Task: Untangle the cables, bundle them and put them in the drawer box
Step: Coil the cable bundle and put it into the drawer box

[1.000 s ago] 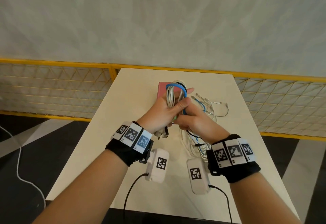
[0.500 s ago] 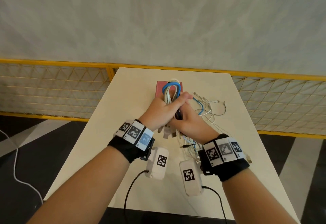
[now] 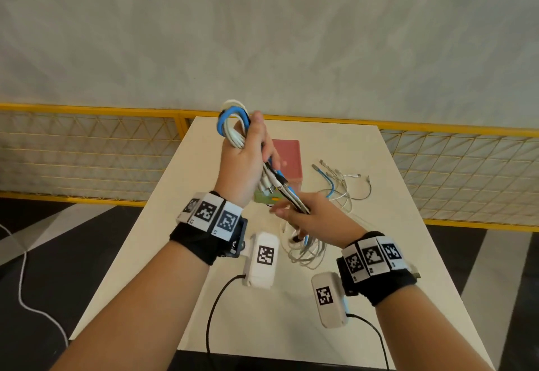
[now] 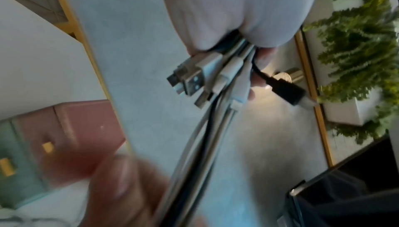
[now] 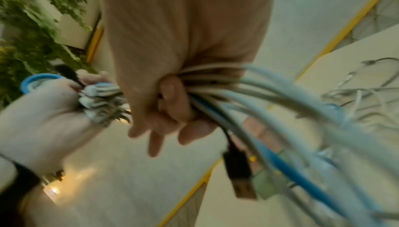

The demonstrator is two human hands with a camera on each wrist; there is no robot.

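A: Where is the cable bundle [image 3: 233, 128] sitting?

B: You are holding it raised over the table [image 3: 122, 251], your left hand [image 3: 242, 166] clenching round the looped white and blue cords; USB plugs [image 4: 190, 78] are poking out below your fist.

A: And the right hand [image 3: 306, 216]?

B: It is grasping the trailing strands lower down, fingers [image 5: 170, 104] curling round them.

A: Anything beyond?

B: Loose cables [image 3: 341, 184] are lying on the table to your right, just beside the pink drawer box [image 3: 288, 157].
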